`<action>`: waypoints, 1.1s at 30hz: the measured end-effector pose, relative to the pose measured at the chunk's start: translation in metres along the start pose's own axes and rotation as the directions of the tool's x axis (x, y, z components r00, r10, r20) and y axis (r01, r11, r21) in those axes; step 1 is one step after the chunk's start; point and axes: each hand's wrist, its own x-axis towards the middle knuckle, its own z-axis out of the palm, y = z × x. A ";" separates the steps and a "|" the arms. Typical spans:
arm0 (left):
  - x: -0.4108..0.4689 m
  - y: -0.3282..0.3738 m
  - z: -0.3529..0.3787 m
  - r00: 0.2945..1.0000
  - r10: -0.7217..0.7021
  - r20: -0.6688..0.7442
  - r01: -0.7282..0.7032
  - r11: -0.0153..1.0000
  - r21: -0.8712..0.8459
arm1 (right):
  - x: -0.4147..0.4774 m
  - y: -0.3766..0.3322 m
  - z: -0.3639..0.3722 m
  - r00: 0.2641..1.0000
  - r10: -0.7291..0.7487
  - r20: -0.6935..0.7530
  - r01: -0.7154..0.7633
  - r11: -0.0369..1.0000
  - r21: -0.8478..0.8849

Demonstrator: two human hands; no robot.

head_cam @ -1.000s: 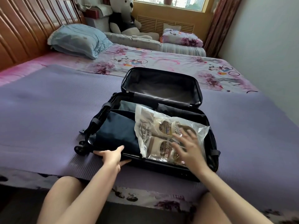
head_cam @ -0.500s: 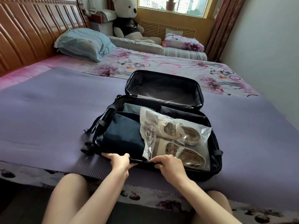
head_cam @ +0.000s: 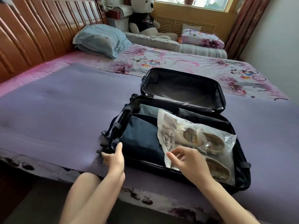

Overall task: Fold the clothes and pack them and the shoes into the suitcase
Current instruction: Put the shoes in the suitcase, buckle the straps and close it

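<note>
Packing so far: folded dark clothes (head_cam: 140, 139) fill the left half of the open suitcase (head_cam: 142, 161); the shoes (head_cam: 210, 141) lie in a clear bag (head_cam: 226, 143) on the right half, overlapping the clothes
Left hand (head_cam: 114, 160): has slid from the near rim to the near left corner, thumb over the rim, fingers curled round the corner
Right hand (head_cam: 189, 162): has let go of the rim and is now over the bag's near left corner, fingers loosely bent, grasping nothing
Meaning: all looks packed; probably a last tidy before the far lid (head_cam: 182, 88) closes
</note>
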 end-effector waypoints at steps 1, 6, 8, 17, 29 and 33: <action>0.015 0.005 -0.010 0.999 0.033 -0.020 -0.033 0.999 0.017 | 0.009 -0.008 0.001 0.997 -0.025 -0.077 0.028 0.999 0.042; 0.071 0.025 -0.039 0.979 0.181 0.096 -0.187 0.981 0.055 | 0.063 -0.056 0.036 0.988 -0.153 -0.009 0.153 0.983 0.097; 0.087 0.033 -0.046 0.966 0.227 0.120 -0.242 0.962 0.130 | 0.083 -0.075 0.055 0.976 -0.190 0.106 0.183 0.980 0.075; 0.177 0.036 -0.056 0.798 0.421 0.431 -0.602 0.547 0.581 | 0.138 -0.118 0.134 0.891 -0.184 0.415 0.254 0.960 -0.120; 0.242 0.033 -0.034 0.562 0.417 0.714 -0.826 0.242 0.509 | 0.130 -0.109 0.158 0.912 -0.230 0.340 0.268 0.961 -0.068; 0.232 0.041 -0.047 0.730 0.495 0.471 -0.676 0.628 0.386 | 0.131 -0.108 0.157 0.915 -0.236 0.327 0.252 0.968 -0.008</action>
